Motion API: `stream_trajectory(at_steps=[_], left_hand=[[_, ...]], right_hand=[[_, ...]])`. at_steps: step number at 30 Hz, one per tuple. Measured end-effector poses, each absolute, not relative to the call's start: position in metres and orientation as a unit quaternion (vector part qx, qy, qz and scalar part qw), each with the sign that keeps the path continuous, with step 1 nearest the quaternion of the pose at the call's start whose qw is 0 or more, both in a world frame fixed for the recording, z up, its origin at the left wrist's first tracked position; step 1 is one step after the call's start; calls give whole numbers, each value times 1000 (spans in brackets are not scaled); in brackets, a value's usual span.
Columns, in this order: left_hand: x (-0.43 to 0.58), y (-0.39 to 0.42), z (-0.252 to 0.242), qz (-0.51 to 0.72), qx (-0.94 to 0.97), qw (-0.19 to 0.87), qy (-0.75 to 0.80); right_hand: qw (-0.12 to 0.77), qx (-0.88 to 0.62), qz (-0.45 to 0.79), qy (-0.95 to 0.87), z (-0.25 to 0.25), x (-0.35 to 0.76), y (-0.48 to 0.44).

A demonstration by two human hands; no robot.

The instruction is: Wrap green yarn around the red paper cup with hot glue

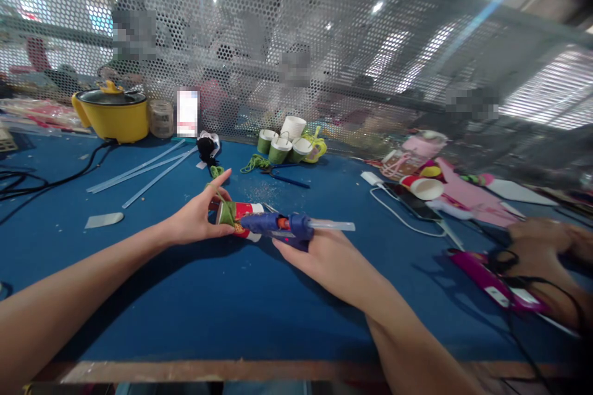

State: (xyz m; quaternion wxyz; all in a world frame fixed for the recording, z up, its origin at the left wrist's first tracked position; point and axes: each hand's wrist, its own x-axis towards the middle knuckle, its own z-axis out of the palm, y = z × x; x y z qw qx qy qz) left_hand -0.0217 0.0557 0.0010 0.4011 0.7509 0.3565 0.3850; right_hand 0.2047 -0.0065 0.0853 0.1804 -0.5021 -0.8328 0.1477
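My left hand [199, 216] grips a red and white paper cup [252, 208] lying on its side, thumb below and index finger stretched up. Green yarn [226, 212] is wound round the cup's left end, and a strand runs up by my fingers. In my right hand [333, 253] is a blue hot glue gun [278, 225], its nozzle pointing left at the yarn-covered part of the cup. A clear glue stick [333, 225] juts from the gun's back. Whether the nozzle touches the yarn I cannot tell.
Behind the cup stand several green-wrapped cups [280, 151] beside pliers [287, 180]. Loose glue sticks [139, 166], a yellow electric pot [118, 114] and a jar [161, 118] are at left. At right lie a phone [412, 200], a purple power strip [493, 280] and another person's hand [537, 237].
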Motion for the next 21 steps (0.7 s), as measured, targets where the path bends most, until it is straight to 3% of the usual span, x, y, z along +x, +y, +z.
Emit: stream_trajectory(at_steps=[21], left_hand=[[-23, 55, -2, 389, 773, 371, 337]], right_hand=[[157, -563, 122, -802, 85, 201, 1]])
